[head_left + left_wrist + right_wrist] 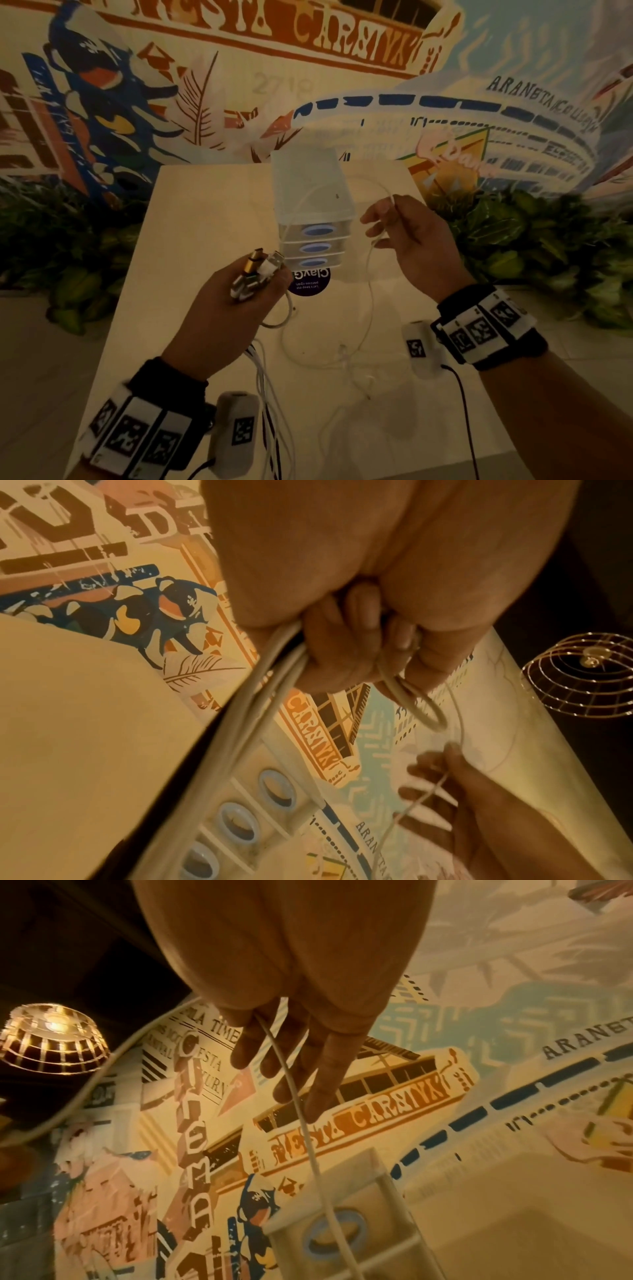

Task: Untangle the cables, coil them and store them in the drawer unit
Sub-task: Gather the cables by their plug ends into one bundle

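My left hand (pixel 236 308) grips a bundle of cable ends (pixel 257 272), gold and white plugs sticking up out of the fist. In the left wrist view its fingers (pixel 342 647) curl round several white cables (pixel 253 704). My right hand (pixel 407 236), raised beside the drawer unit (pixel 310 192), pinches a thin white cable (pixel 369 291) that arcs over the unit and loops down onto the table (pixel 205 212). The right wrist view shows that thin cable (pixel 301 1115) running out between the fingers (pixel 322 1085). The translucent unit has three shut drawers with blue handles.
A purple round sticker (pixel 310 279) lies in front of the drawer unit. More cables (pixel 270 404) trail from my left hand over the table's near edge. Green plants (pixel 534 240) flank the table; a painted mural wall stands behind it. A wire lamp (pixel 51 1039) hangs overhead.
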Demonstrator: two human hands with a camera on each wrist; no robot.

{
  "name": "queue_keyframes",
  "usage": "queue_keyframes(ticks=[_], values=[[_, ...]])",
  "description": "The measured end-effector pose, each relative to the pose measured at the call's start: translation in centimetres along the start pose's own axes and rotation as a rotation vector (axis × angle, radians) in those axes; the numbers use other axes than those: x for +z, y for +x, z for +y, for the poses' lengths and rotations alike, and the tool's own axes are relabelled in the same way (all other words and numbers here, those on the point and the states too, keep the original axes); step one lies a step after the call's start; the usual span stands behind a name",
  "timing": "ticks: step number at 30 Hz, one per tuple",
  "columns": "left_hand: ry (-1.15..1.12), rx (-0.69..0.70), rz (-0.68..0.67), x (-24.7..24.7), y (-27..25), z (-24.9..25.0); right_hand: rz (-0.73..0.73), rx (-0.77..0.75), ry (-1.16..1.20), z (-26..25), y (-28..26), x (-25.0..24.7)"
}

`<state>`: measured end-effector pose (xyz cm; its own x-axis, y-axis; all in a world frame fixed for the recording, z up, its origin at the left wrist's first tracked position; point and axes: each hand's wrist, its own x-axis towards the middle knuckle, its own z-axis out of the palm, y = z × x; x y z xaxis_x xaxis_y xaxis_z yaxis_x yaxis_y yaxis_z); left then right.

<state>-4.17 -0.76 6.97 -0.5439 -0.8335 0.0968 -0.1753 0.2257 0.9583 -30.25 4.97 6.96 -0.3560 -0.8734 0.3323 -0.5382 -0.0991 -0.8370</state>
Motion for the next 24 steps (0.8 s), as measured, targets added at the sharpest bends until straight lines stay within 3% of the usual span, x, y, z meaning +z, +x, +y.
queue_keyframes(ticks=[5,12,19,22,24], values=[[0.112,-0.013,-0.095,2.1,0.5,-1.2,-0.049,-0.135,0.026,-3.4,0.3,0.9],[0.324,0.073,-0.100,4.8,1.5,-3.1,-0.182,-0.126,0.105,-5.0,-0.2,3.0],[0.291,-0.010,-0.045,5.0,2.3,-3.7,-0.201,-0.172,0.161,-4.0,-1.1,3.4],[0.206,-0.030,-0.021,5.0,2.2,-3.6,-0.262,-0.086,0.263,-3.6,-2.0,3.4],[0.132,-0.024,0.019,5.0,2.3,-3.8,-0.245,-0.006,0.209,-2.5,-3.0,3.8]])
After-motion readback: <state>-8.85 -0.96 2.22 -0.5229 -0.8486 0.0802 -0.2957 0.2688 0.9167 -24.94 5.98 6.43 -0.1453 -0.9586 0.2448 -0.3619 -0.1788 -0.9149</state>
